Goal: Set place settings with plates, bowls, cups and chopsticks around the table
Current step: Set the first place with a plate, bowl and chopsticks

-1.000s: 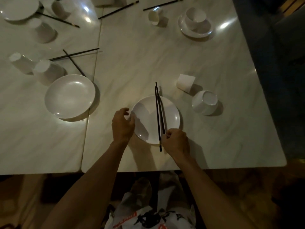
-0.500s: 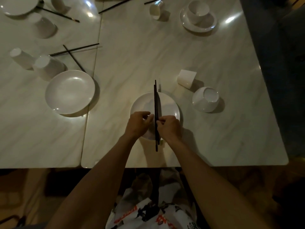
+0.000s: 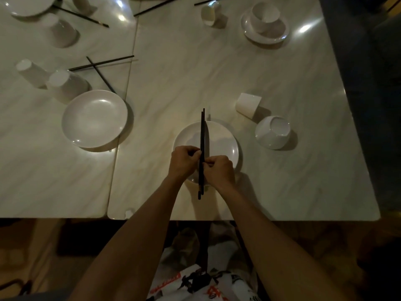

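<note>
A white plate lies near the table's front edge. Across it runs a pair of black chopsticks, close together and pointing away from me. My left hand and my right hand both pinch the chopsticks near their lower end, over the plate's near rim. To the right of the plate a white bowl lies tipped on its side, and a white cup lies on its side just behind it.
On the left stands a second white plate, with upturned cups and crossed chopsticks behind it. At the back right a bowl sits on a plate beside a cup. The marble table ends just below my hands.
My left hand has moved from the plate's left rim to the chopsticks. Both hands have brought the two chopsticks together and shifted them toward the plate's middle.
</note>
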Available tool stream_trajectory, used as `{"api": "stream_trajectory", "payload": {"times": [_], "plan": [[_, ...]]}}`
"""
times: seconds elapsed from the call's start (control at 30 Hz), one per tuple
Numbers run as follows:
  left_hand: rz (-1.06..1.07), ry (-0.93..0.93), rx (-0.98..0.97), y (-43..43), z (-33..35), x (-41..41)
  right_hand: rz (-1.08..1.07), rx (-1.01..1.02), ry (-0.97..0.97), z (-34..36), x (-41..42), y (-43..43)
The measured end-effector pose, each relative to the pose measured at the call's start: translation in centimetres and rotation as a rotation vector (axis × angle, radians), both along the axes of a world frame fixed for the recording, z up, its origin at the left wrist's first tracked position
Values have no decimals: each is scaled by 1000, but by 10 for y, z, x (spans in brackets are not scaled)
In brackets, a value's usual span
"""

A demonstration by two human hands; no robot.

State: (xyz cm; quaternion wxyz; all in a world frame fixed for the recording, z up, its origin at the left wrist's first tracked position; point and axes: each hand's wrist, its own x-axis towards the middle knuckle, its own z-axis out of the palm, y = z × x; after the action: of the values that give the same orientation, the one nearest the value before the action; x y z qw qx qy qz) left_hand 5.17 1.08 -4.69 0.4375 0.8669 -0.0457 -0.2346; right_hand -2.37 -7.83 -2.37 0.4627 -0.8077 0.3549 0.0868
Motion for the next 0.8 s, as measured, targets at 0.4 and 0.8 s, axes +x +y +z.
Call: {"api": "stream_trajectory", "payload": {"times": [0.4,0.8], "plan": [[46,-8,-16,-4,2,-3,10,-2,-6,3,-7,2],[112,-145,106,7,13,16,-195,-148,-67,30,-6,-42]]}}
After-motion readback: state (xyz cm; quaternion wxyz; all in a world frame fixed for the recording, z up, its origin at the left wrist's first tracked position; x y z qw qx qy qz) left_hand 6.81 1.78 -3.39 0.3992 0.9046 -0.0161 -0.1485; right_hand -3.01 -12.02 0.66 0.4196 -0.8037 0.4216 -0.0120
